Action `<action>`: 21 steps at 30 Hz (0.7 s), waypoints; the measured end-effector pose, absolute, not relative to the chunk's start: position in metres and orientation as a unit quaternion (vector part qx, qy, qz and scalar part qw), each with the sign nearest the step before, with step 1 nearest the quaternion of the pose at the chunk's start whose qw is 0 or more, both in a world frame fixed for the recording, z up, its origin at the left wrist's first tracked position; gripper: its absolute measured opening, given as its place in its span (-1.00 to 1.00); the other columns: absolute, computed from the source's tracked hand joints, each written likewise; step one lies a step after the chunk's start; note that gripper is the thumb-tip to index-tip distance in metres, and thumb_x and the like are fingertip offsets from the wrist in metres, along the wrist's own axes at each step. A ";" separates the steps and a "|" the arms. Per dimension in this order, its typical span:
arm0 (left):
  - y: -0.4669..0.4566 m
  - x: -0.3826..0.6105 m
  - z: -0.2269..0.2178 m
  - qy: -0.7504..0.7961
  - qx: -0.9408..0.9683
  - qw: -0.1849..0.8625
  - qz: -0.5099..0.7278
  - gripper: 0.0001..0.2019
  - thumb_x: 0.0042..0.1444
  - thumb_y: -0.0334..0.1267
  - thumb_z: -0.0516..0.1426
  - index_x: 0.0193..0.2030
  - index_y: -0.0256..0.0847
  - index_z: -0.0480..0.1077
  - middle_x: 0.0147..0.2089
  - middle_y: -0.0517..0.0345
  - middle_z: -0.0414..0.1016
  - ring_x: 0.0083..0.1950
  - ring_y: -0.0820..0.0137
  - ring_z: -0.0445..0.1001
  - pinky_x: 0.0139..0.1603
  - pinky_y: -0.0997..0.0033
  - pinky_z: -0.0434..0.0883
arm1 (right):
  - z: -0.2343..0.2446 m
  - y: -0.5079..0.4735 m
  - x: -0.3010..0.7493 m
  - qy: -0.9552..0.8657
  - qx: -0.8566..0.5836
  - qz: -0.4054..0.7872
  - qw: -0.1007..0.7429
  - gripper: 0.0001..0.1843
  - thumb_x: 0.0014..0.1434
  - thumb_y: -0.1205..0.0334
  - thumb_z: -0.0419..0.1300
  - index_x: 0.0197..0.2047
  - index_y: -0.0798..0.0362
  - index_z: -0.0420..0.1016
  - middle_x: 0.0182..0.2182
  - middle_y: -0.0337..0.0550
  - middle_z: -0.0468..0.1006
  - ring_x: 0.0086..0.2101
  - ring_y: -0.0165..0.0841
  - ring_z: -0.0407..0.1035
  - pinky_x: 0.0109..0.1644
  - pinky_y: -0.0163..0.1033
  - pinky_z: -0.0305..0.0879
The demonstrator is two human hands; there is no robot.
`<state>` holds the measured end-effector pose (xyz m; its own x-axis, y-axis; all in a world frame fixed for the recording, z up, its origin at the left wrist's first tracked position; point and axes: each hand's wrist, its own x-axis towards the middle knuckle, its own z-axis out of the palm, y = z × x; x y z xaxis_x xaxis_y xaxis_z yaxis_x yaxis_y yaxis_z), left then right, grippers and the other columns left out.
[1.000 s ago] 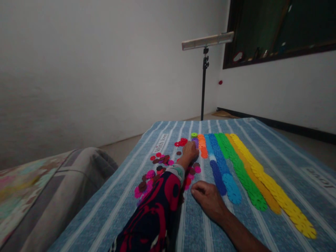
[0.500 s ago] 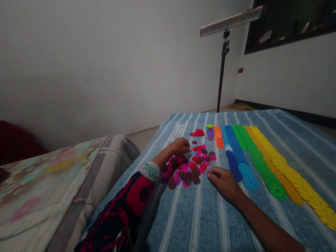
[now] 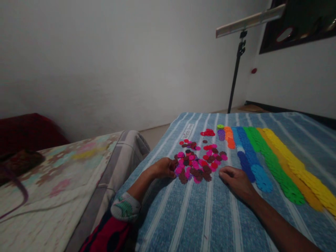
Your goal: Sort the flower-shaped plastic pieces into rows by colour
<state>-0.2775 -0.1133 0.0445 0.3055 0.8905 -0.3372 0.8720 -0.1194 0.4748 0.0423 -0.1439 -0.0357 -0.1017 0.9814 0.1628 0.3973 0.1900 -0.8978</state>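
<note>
A loose heap of pink, red and brown plastic discs (image 3: 199, 161) lies on a blue striped cloth (image 3: 210, 217). My left hand (image 3: 164, 168) rests at the heap's left edge, fingers curled against the nearest discs; whether it holds one is hidden. My right hand (image 3: 236, 180) lies on the cloth at the heap's right edge, fingers curled under and nothing visible in them. Beyond the heap sit a small red cluster (image 3: 208, 133), a green disc (image 3: 220, 126) and a purple stack (image 3: 222, 134). Sorted rows of orange (image 3: 230, 137), blue (image 3: 249, 159), green (image 3: 273, 164) and yellow discs (image 3: 301, 169) run to the right.
A floral quilt (image 3: 52, 185) and a grey fold (image 3: 123, 154) lie to the left of the cloth. A dark red cushion (image 3: 28, 131) sits at far left. A black stand with a light bar (image 3: 236, 73) stands by the white wall, beneath a dark window (image 3: 301, 24).
My left hand has drawn back from the far sorted rows to the near left edge of the heap. The camera has swung left. My right hand has stayed beside the heap.
</note>
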 end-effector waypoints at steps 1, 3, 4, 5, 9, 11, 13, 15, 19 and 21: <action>-0.116 -0.276 0.043 0.593 0.748 0.296 0.016 -0.89 -0.21 -0.28 0.20 -0.56 -0.24 0.34 -0.61 0.36 0.23 -0.49 0.51 0.21 -0.45 0.51 0.08 | -0.036 -0.144 0.043 -0.652 -0.529 0.355 0.412 -0.68 0.03 -0.02 0.12 -0.46 0.03 0.54 -0.53 -0.22 0.51 -0.44 -0.29 0.37 -0.32 -0.23 0.22; -0.119 -0.273 0.041 0.595 0.753 0.281 0.019 -0.90 -0.19 -0.29 0.18 -0.56 -0.23 0.34 -0.60 0.36 0.23 -0.49 0.51 0.21 -0.45 0.50 0.07 | -0.037 -0.144 0.043 -0.652 -0.526 0.357 0.412 -0.68 0.03 -0.02 0.12 -0.45 0.03 0.54 -0.52 -0.22 0.51 -0.44 -0.29 0.38 -0.31 -0.23 0.22; -0.119 -0.271 0.039 0.596 0.755 0.273 0.020 -0.92 -0.19 -0.30 0.18 -0.55 -0.23 0.34 -0.59 0.36 0.24 -0.49 0.51 0.22 -0.45 0.49 0.07 | -0.037 -0.144 0.043 -0.652 -0.525 0.359 0.413 -0.69 0.03 -0.02 0.12 -0.45 0.03 0.54 -0.52 -0.22 0.51 -0.43 -0.29 0.38 -0.31 -0.23 0.23; -0.119 -0.269 0.038 0.599 0.756 0.263 0.019 -0.93 -0.19 -0.31 0.17 -0.55 -0.23 0.34 -0.59 0.35 0.25 -0.48 0.50 0.23 -0.44 0.49 0.08 | -0.037 -0.144 0.043 -0.651 -0.525 0.360 0.413 -0.69 0.04 -0.02 0.12 -0.45 0.03 0.54 -0.52 -0.22 0.52 -0.43 -0.29 0.38 -0.31 -0.23 0.23; -0.116 -0.267 0.031 0.621 0.741 0.252 0.030 -0.90 -0.23 -0.35 0.17 -0.58 -0.22 0.28 -0.60 0.37 0.23 -0.49 0.51 0.21 -0.44 0.50 0.07 | -0.038 -0.144 0.043 -0.653 -0.527 0.357 0.411 -0.68 0.04 -0.03 0.12 -0.45 0.03 0.53 -0.52 -0.21 0.51 -0.44 -0.29 0.38 -0.31 -0.23 0.23; -0.114 -0.269 0.030 0.625 0.727 0.276 0.062 -0.87 -0.25 -0.35 0.16 -0.58 -0.22 0.24 -0.60 0.38 0.21 -0.49 0.53 0.19 -0.45 0.52 0.07 | -0.037 -0.144 0.043 -0.655 -0.528 0.354 0.409 -0.67 0.04 -0.03 0.12 -0.45 0.03 0.53 -0.52 -0.21 0.52 -0.43 -0.28 0.38 -0.31 -0.23 0.23; -0.116 -0.272 0.031 0.617 0.712 0.320 0.104 -0.85 -0.25 -0.33 0.16 -0.59 -0.22 0.21 -0.61 0.38 0.21 -0.50 0.54 0.17 -0.45 0.53 0.08 | -0.036 -0.144 0.043 -0.656 -0.530 0.351 0.408 -0.67 0.04 -0.03 0.11 -0.45 0.04 0.54 -0.51 -0.21 0.53 -0.42 -0.27 0.40 -0.31 -0.22 0.24; -0.120 -0.272 0.033 0.590 0.699 0.378 0.141 -0.82 -0.24 -0.29 0.18 -0.59 -0.22 0.21 -0.60 0.37 0.22 -0.50 0.55 0.17 -0.45 0.53 0.11 | -0.036 -0.144 0.043 -0.657 -0.531 0.349 0.405 -0.67 0.03 -0.03 0.11 -0.44 0.04 0.54 -0.50 -0.20 0.54 -0.42 -0.27 0.41 -0.30 -0.22 0.25; -0.135 -0.254 0.037 0.517 0.697 0.464 0.179 -0.78 -0.18 -0.20 0.23 -0.57 -0.26 0.28 -0.57 0.30 0.27 -0.49 0.55 0.20 -0.44 0.52 0.15 | -0.035 -0.144 0.043 -0.658 -0.531 0.346 0.406 -0.68 0.03 -0.02 0.10 -0.45 0.03 0.54 -0.48 -0.20 0.56 -0.41 -0.27 0.42 -0.28 -0.21 0.26; -0.138 -0.241 0.034 0.509 0.711 0.453 0.172 -0.81 -0.14 -0.23 0.21 -0.56 -0.27 0.31 -0.57 0.29 0.27 -0.49 0.55 0.19 -0.46 0.52 0.13 | -0.035 -0.144 0.044 -0.656 -0.533 0.346 0.407 -0.68 0.03 -0.02 0.11 -0.45 0.03 0.54 -0.50 -0.20 0.55 -0.42 -0.27 0.41 -0.29 -0.21 0.26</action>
